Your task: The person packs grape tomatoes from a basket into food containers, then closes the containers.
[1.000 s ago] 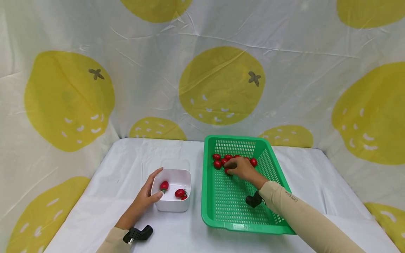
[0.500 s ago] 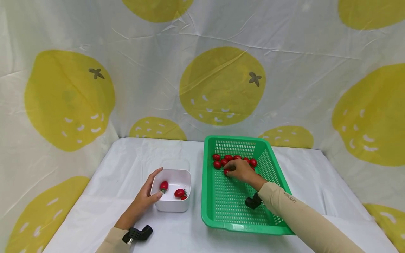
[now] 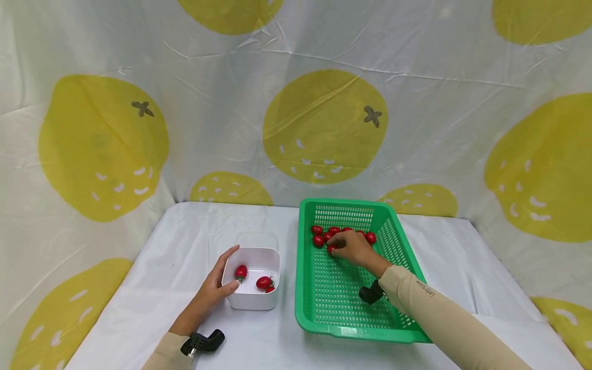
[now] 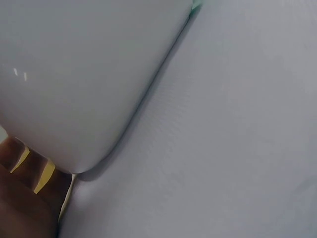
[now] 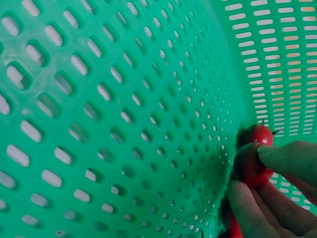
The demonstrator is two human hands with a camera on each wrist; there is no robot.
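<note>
My left hand point(image 3: 210, 288) holds a white square box point(image 3: 252, 301) at its left side, thumb over the rim. Up close in the left wrist view, its fingers point(image 4: 29, 171) lie along the smooth box wall point(image 4: 74, 74). Inside the box are a few red cherry tomatoes point(image 3: 240, 272) with green stems. Over a green perforated basket point(image 3: 302, 288), my right hand point(image 3: 353, 249) reaches in and pinches a cherry tomato point(image 5: 250, 166) between thumb and fingertips. Several other tomatoes point(image 3: 317, 240) lie toward the back of the basket, some partly hidden by this hand.
The basket stands right of the box on a white cloth point(image 3: 152, 267), with a narrow gap between them. A pale translucent piece point(image 3: 256, 239) lies just behind the box. A hanging cloth with yellow fruit prints point(image 3: 324, 126) closes off the back and sides.
My right hand stays at the same cherry tomato, with only slight shifts of hand and fingers. The left hand and the box have not moved.
</note>
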